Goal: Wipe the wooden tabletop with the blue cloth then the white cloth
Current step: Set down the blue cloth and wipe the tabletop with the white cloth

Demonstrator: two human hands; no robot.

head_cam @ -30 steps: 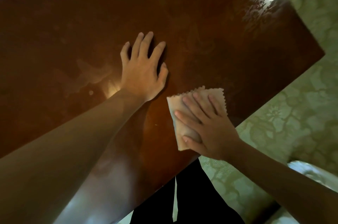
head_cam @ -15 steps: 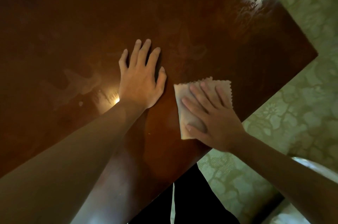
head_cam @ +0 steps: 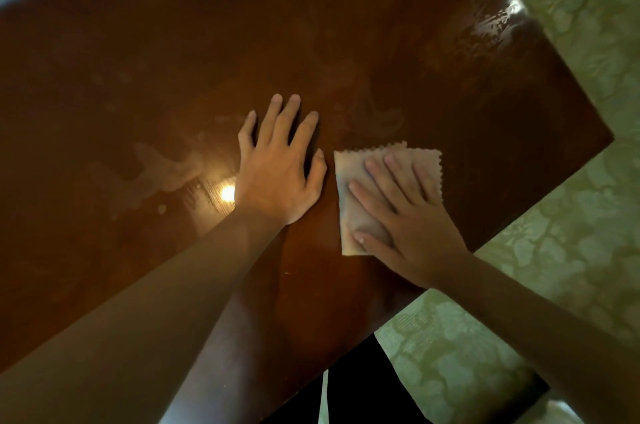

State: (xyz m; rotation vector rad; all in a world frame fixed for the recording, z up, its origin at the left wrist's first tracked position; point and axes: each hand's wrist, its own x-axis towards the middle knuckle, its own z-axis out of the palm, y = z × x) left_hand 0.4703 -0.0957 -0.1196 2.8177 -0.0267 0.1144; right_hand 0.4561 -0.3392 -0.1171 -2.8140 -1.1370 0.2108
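Shifted forward, white cloth (head_cam: 360, 188) under flat right hand (head_cam: 412, 229).

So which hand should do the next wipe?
Probably the right hand: its straight fingers already press the white cloth on the wooden tabletop. The left hand lies flat on bare wood, beside the cloth.

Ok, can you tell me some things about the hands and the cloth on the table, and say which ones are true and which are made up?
1. The right hand presses flat on the white cloth. True.
2. The left hand holds a blue cloth. False: it rests bare on the wooden tabletop, fingers straight.
3. The white cloth has a zigzag edge. True.
4. The cloth lies on the floor. False: it lies on the tabletop, near its edge.
5. The two hands overlap. False: they lie side by side, apart.
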